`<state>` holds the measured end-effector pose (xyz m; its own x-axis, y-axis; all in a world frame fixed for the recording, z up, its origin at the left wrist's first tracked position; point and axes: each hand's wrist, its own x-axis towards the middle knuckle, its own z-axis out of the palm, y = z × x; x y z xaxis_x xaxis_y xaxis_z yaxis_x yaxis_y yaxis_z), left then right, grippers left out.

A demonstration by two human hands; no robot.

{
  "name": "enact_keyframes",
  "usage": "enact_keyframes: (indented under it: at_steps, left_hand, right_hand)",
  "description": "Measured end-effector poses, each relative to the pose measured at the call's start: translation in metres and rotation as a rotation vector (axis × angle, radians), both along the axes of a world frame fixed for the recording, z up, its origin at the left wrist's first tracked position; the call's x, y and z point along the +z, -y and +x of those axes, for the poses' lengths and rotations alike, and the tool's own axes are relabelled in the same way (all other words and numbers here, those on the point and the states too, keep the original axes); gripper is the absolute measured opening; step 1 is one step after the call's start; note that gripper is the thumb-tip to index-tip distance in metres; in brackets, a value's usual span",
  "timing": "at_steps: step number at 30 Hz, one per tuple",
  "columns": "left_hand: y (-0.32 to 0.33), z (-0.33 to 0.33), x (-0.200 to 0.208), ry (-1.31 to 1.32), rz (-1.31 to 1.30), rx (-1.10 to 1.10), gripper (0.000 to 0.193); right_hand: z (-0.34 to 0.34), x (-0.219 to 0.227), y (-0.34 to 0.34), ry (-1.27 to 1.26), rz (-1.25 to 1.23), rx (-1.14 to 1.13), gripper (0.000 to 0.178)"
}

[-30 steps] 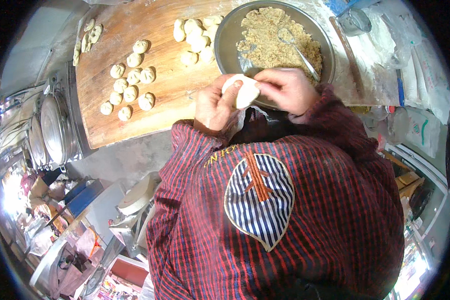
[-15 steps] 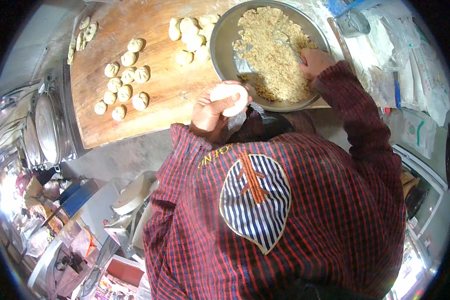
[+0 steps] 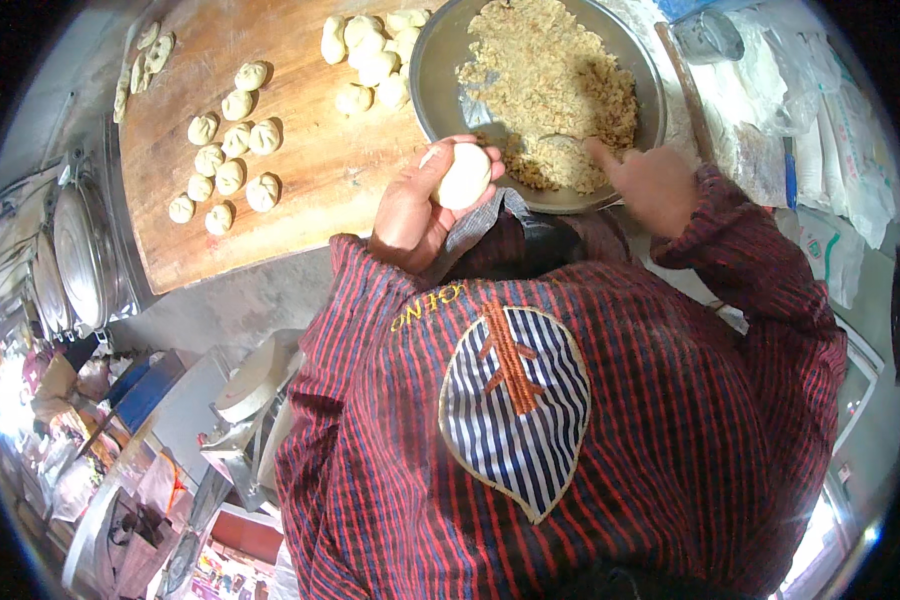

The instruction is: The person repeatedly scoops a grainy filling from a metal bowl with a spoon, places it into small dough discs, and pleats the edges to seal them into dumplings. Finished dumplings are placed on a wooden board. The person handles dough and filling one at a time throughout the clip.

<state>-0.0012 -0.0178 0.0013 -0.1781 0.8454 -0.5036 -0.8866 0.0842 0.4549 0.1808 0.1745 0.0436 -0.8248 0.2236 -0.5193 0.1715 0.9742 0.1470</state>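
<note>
In the curled fingers of my left hand point(image 3: 410, 208) sits a pale round dough wrapper point(image 3: 463, 178), just off the near left rim of a wide metal bowl point(image 3: 654, 110). Crumbly, light-brown filling point(image 3: 540, 60) covers much of the bowl's inside. My right hand point(image 3: 660, 188), slightly blurred, is over the bowl's near right rim, closed around the handle of a spoon point(image 3: 558, 148). The spoon's head rests in the filling near the bowl's near side; most of its handle is hidden by my fingers.
Several pleated buns point(image 3: 230, 178) lie on the wooden board point(image 3: 315, 190), with several plain dough pieces point(image 3: 375, 65) beside the bowl. Dough strips point(image 3: 157, 52) lie at the far left. A rolling pin point(image 3: 682, 90), a metal cup point(image 3: 710, 36) and plastic bags point(image 3: 820, 100) are on the right.
My right hand has drawn the spoon nearer to me through the filling, toward the bowl's near side. My left hand has tilted the wrapper, its thumb shifting to the wrapper's edge.
</note>
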Motion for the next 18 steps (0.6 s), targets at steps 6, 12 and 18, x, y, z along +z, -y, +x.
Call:
enact_keyframes:
  at_steps: [6, 12, 18]
  left_hand:
    - [-0.004, -0.002, -0.006, -0.114, -0.037, -0.072, 0.037]
    - [-0.003, -0.004, -0.007, -0.074, -0.020, -0.071, 0.038]
    - [-0.004, -0.001, -0.001, 0.051, 0.003, 0.016, 0.035]
  right_hand:
    - [-0.014, -0.005, 0.003, 0.101, -0.175, -0.041, 0.058]
    - [-0.023, -0.001, 0.004, 0.218, -0.305, -0.166, 0.057]
    - [-0.007, -0.011, -0.010, 0.188, -0.459, -0.133, 0.055]
